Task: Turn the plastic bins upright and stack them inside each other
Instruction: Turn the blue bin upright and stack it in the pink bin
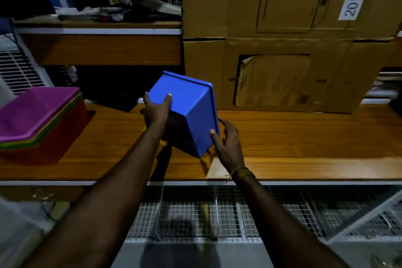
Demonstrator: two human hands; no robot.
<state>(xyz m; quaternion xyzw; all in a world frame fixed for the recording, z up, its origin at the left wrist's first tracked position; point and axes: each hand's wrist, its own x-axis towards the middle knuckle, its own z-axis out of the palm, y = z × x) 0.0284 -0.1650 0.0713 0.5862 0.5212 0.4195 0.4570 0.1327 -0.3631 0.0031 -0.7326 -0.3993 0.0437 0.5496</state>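
You have one blue square plastic bin (191, 113) held in the air above the brown wooden shelf board (293, 143), tilted so that its rim points up and away from you and its closed bottom faces down toward you; one lower corner hangs just above the wood, and whether it touches cannot be told. Your left hand (155, 111) grips the bin's left side, thumb pressed on the upper face and the fingers wrapped round the far side out of sight. Your right hand (228, 143) is loosely spread against the bin's right edge, thumb on the blue wall and the other fingers curled open beside the rim rather than clamped. A band of yellowish threads (241, 173) circles your right wrist. At the left end of the same board sits one stack of nested plastic bins (41, 124), tilted toward you, with a purple bin innermost on top, thin green and yellow rims below it, and a red one outermost; the exact count in the stack cannot be read. Two brown cardboard boxes (289, 76) stand behind the blue bin, one on the other, the upper bearing a white label printed 2014 (354, 2). White wire mesh baskets (217, 213) lie below the board's front edge.
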